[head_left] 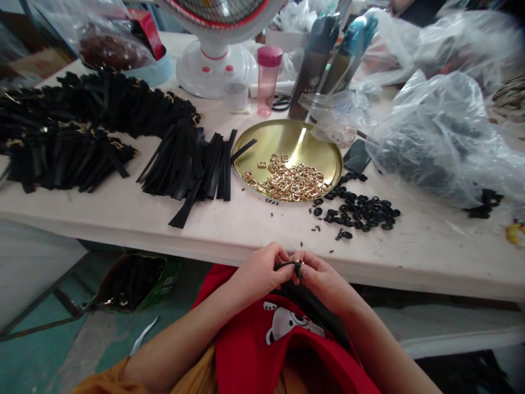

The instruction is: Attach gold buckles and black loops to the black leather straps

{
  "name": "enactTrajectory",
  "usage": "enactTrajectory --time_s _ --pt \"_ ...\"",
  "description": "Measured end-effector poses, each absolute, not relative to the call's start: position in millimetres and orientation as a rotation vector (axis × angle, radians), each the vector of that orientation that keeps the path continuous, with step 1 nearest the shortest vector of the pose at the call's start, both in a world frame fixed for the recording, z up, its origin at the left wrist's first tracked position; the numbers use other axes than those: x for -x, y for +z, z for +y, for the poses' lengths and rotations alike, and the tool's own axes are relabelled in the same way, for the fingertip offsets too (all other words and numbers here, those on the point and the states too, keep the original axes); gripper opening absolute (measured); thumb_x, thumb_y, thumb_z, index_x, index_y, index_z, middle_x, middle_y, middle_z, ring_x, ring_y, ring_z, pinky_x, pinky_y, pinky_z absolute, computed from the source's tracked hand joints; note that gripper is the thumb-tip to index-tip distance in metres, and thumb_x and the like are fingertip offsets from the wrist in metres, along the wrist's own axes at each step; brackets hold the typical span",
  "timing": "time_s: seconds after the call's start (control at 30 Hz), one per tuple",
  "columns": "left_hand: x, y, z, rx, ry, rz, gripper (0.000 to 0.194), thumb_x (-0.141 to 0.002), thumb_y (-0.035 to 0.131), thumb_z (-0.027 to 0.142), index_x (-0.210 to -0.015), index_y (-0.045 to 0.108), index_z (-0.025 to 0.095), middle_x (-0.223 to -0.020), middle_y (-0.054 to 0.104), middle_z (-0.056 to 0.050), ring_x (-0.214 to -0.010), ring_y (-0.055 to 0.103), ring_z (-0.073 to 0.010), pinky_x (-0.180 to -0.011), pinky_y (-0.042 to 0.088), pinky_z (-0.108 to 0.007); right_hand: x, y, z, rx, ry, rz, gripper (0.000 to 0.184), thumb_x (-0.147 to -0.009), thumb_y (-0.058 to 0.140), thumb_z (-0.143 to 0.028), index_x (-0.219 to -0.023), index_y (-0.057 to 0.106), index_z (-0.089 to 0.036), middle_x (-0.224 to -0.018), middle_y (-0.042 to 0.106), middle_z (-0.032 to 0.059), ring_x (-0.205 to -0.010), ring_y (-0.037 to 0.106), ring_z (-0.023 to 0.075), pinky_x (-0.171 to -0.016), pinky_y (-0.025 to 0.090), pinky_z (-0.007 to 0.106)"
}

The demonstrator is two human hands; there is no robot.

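Note:
Above my lap, at the table's front edge, both hands meet with fingers pinched together. My left hand [264, 269] grips a thin black strap [286, 265]. Fingertips of my right hand [320, 278] close on the same strap beside a small gold buckle [299, 262]; fingers partly hide how strap and buckle join. Beyond them, a round gold tray [287, 137] holds a pile of gold buckles [297, 182]. Small black loops [365, 212] lie loose right of the tray. A bundle of flat black straps [180, 158] lies to its left, one end resting over the rim.
Strap bundles with gold buckles [61, 148] cover the table's left. Behind stand a white fan [215, 65], a pink-lidded bottle [266, 82] and dark spray cans [311, 65]. Clear plastic bags [443, 126] fill the right. An open green bag [168, 279] sits below the table.

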State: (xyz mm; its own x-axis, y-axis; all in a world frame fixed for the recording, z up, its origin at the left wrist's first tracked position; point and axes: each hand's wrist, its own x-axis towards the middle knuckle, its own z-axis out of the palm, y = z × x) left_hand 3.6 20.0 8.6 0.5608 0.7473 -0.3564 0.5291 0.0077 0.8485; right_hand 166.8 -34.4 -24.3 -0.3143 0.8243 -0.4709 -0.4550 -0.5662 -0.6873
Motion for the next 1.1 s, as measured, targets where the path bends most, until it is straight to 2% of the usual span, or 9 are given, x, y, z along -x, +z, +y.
enactTrajectory --time_s 0.17,0.37,0.53,0.7,0.9,0.97,1.1 --pt "-2 10 20 -1.787 0.137 1.083 0.022 -0.077 0.049 0.04 -0.081 0.055 0.019 -0.078 0.063 -0.001 -0.07 0.055 -0.0159 -0.056 0.036 -0.023 -164 -23 -36 0.994 1.99 -0.455 0.025 -0.067 0.069 -0.031 -0.071 0.046 -0.02 -0.065 0.05 -0.0043 -0.058 0.045 0.0098 -0.057 0.036 0.023" --pt "5 15 15 -1.932 0.104 1.202 0.018 -0.076 0.048 0.033 -0.085 0.057 0.02 -0.076 0.063 -0.002 -0.067 0.055 -0.0178 -0.056 0.034 -0.025 -158 -18 -39 1.262 1.708 -0.573 0.024 -0.071 0.063 -0.035 -0.068 0.046 -0.02 -0.07 0.052 -0.0029 -0.06 0.047 0.0107 -0.058 0.038 0.024" --pt "9 16 11 -1.752 0.206 1.088 0.016 -0.073 0.049 0.026 -0.085 0.056 0.018 -0.08 0.062 -0.002 -0.072 0.055 -0.0168 -0.06 0.038 -0.024 -152 -14 -40 1.47 1.491 -0.766 0.027 -0.072 0.061 -0.037 -0.066 0.04 -0.02 -0.061 0.052 -0.0041 -0.055 0.046 0.0108 -0.053 0.037 0.023" --pt "13 11 3 -1.43 0.257 0.909 0.028 -0.076 0.051 0.027 -0.101 0.05 0.015 -0.086 0.062 -0.004 -0.076 0.057 -0.0153 -0.066 0.043 -0.024 -156 -10 -46 1.441 1.609 -0.891 0.024 -0.076 0.055 -0.038 -0.089 0.043 -0.022 -0.051 0.05 -0.0079 -0.045 0.043 0.0094 -0.046 0.032 0.02" --pt "16 3 -2 -1.287 0.216 0.826 0.039 -0.072 0.058 0.026 -0.108 0.046 0.014 -0.082 0.063 -0.003 -0.069 0.057 -0.0135 -0.061 0.042 -0.023 -161 -13 -56 1.404 1.743 -0.948 0.019 -0.077 0.054 -0.037 -0.082 0.044 -0.022 -0.046 0.045 -0.0097 -0.042 0.038 0.0072 -0.044 0.029 0.019" --pt "18 0 -1 -1.227 0.186 0.836 0.039 -0.07 0.06 0.026 -0.106 0.049 0.013 -0.084 0.064 -0.004 -0.07 0.058 -0.0135 -0.061 0.042 -0.023 -159 -16 -58 1.427 1.708 -0.927 0.02 -0.076 0.055 -0.038 -0.081 0.043 -0.022 -0.046 0.044 -0.0101 -0.041 0.036 0.0072 -0.043 0.028 0.019" --pt "20 -2 1 -1.021 0.136 0.853 0.026 -0.072 0.06 0.028 -0.092 0.055 0.011 -0.081 0.064 -0.005 -0.067 0.058 -0.0111 -0.061 0.043 -0.022 -155 -21 -58 1.528 1.587 -0.947 0.021 -0.076 0.053 -0.04 -0.081 0.043 -0.023 -0.047 0.04 -0.01 -0.04 0.034 0.008 -0.04 0.026 0.019"
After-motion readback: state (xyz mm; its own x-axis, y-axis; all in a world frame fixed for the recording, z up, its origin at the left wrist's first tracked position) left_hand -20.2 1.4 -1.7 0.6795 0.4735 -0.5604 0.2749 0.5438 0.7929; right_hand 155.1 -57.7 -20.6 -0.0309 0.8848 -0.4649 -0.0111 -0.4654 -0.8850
